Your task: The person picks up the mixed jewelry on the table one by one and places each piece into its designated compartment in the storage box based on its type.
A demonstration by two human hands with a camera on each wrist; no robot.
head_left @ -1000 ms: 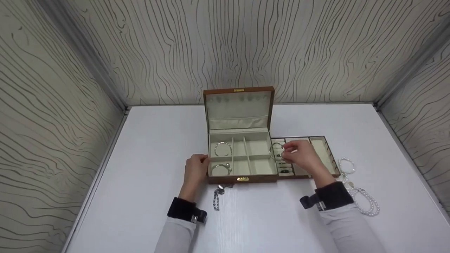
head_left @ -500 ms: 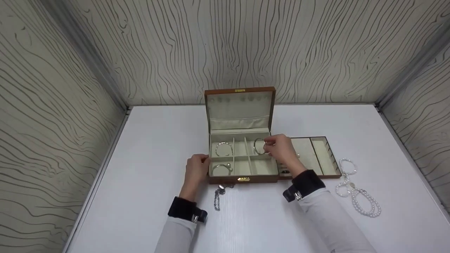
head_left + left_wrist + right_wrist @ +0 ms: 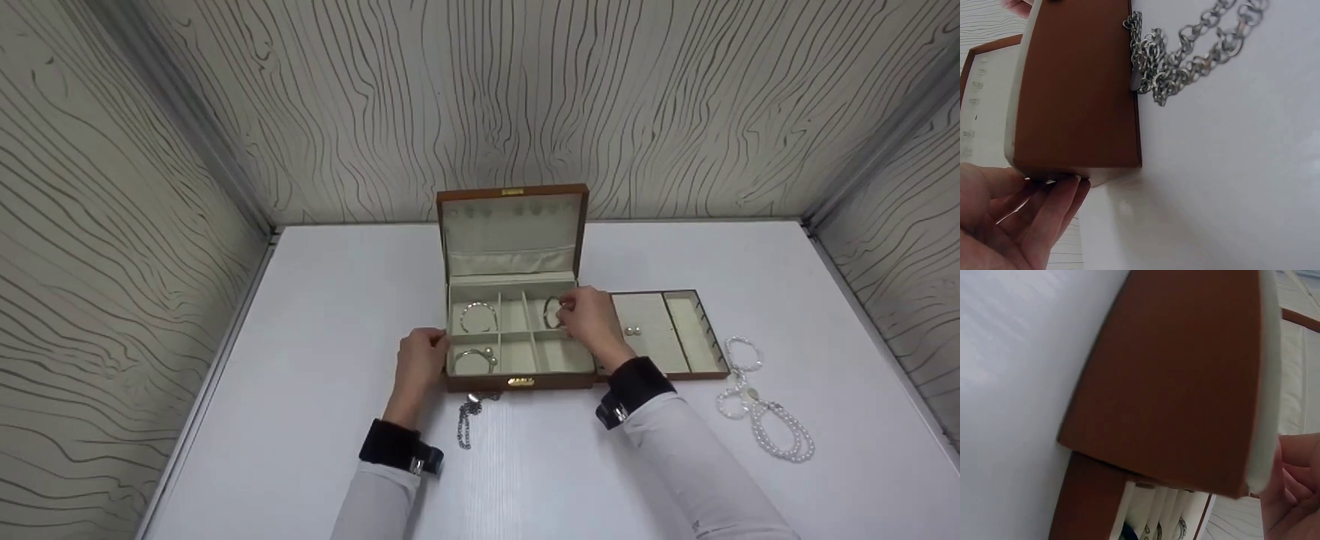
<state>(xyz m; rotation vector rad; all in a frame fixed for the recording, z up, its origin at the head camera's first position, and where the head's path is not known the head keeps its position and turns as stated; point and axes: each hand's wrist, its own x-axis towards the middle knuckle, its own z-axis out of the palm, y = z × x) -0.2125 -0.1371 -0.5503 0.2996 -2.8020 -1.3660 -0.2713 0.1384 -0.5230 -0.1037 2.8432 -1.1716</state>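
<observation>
My right hand (image 3: 592,322) reaches over the right wall of an upright-lidded brown jewelry box (image 3: 480,383). Thumb and fingers pinch a thin bangle (image 3: 550,312), tilted on edge in the back right compartment; part of it is behind the fingers. Another bracelet (image 3: 478,318) lies in the back left compartment, and a bangle with pearl ends (image 3: 490,355) in the front left one. At the box's left side, my left hand (image 3: 420,367) rests its fingertips on the outer wall. The left wrist view shows those fingers (image 3: 1055,208) fairly straight against the brown side.
A drawer tray (image 3: 649,356) sticks out from the box's right side, bearing pearl earrings (image 3: 634,330); rings (image 3: 1182,527) sit in its slotted part. A silver chain (image 3: 464,426) lies before the box. Pearl bracelets (image 3: 784,431) lie at the right. Patterned walls (image 3: 360,112) enclose the table.
My right hand has carried the bangle leftward from over the drawer tray into the back right compartment. The pearl earrings on the tray have come into sight. My left hand has stayed put.
</observation>
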